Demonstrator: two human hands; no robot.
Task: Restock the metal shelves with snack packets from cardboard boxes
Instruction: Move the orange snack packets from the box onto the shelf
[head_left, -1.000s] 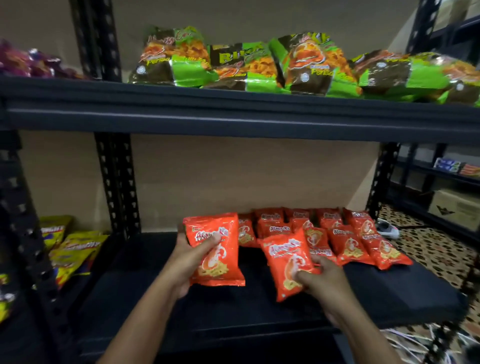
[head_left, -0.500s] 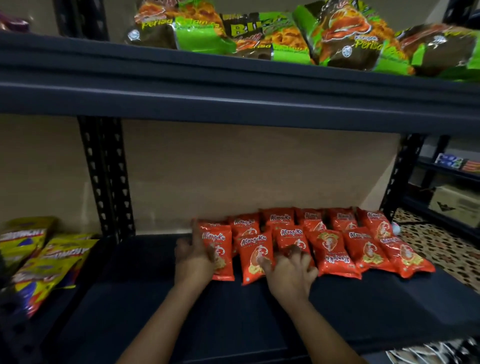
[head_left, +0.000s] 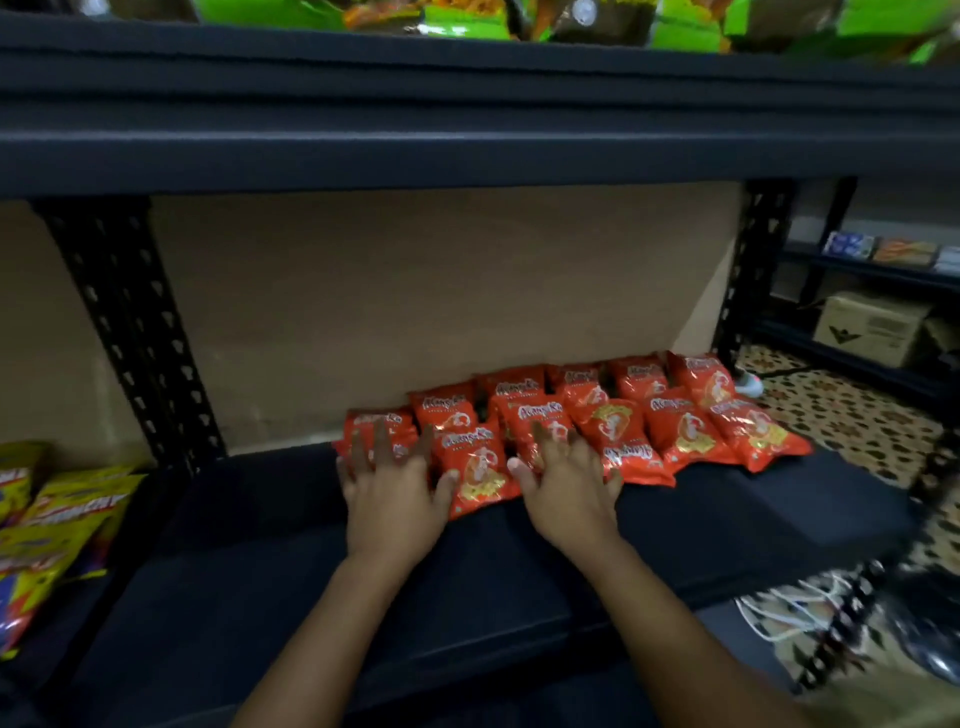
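Observation:
Several orange-red snack packets (head_left: 613, 415) lie in overlapping rows at the back right of the dark metal shelf (head_left: 467, 587). My left hand (head_left: 389, 483) has its fingers spread and straight over the leftmost packet (head_left: 371, 421). My right hand (head_left: 563, 478) is spread flat too, its fingertips over a packet in the middle of the row. Between the two hands lies one packet (head_left: 475, 467), face up. Neither hand holds anything.
Green and brown packets (head_left: 467, 15) fill the shelf above. Yellow packets (head_left: 57, 514) sit on the neighbouring shelf at left. Perforated black uprights (head_left: 130, 332) frame the bay. A cardboard box (head_left: 872, 325) stands on a far rack at right, above patterned floor.
Both hands set down the two packets they held at the left end of the row, then let go and spread their fingers. The view has moved closer and lower.

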